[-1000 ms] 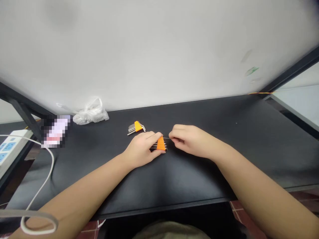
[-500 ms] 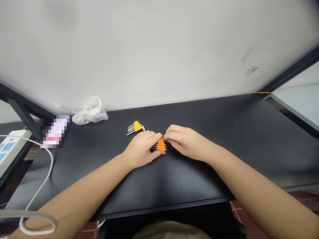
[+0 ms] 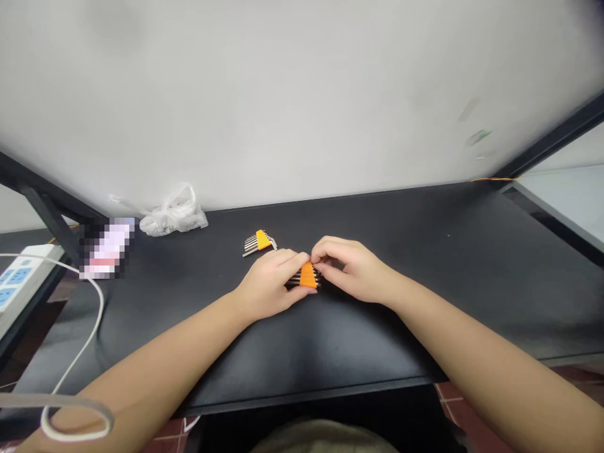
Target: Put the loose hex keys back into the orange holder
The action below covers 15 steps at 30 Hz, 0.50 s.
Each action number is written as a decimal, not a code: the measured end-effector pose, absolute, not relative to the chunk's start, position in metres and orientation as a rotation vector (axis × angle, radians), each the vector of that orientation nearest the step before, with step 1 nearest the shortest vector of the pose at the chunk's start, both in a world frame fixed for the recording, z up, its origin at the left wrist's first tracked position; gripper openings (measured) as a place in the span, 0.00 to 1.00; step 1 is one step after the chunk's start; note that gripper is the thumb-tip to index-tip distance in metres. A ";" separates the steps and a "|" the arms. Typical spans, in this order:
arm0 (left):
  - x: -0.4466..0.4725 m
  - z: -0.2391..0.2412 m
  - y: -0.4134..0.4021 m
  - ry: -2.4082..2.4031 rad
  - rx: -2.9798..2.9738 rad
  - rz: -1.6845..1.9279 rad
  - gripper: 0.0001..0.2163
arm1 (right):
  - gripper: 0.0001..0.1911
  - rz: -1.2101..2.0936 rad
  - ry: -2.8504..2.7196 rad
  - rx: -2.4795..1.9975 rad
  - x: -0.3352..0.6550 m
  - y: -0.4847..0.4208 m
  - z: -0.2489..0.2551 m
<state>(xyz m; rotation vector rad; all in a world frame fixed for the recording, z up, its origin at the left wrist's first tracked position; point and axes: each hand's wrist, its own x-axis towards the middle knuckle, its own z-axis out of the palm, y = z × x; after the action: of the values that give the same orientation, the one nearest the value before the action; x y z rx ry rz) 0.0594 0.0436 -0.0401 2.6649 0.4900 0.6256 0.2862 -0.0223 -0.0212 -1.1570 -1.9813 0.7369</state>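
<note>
Left grip [image 3: 270,282] closed on orange hex-key holder [image 3: 308,275]; right grip [image 3: 353,272] can't be read; likely light, stiff, best held edgewise

2 hands [image 3: 267,284] at orange holder [image 3: 308,275], black tabletop [image 3: 406,223]

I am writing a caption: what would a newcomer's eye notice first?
The bright orange holder stands out, gripped by the left hand near the picture's centre, with the right hand at its edge. A similar orange holder with metal keys lies on the black table, beyond the left hand. Farther left, a plastic bag lies by the wall.
</note>
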 end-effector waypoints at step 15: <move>0.057 -0.037 0.043 0.347 2.593 0.758 0.19 | 0.14 1.659 -1.476 -1.037 0.290 -0.016 -0.029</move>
<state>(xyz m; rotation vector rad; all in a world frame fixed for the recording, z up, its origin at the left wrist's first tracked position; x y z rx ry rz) 0.0573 0.0426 -0.0371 2.5930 0.3470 0.7581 0.2904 -0.0156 -0.0286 -1.0371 -1.4756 1.6592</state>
